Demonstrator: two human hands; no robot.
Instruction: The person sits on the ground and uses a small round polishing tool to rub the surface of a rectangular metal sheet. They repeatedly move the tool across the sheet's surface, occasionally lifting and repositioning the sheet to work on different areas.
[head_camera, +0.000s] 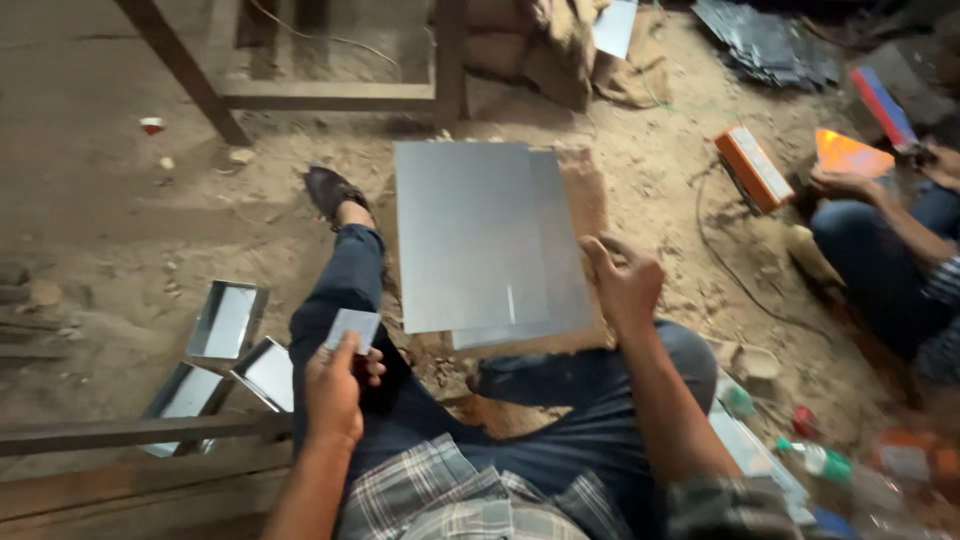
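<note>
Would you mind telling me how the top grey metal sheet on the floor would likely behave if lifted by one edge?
The top metal sheet looks thin and wide, so it would probably flex or wobble rather than stay rigid. Its smooth, faintly shiny face suggests it may slide off the sheet beneath. The right hand sits at its bare edge, which may be sharp.
</note>
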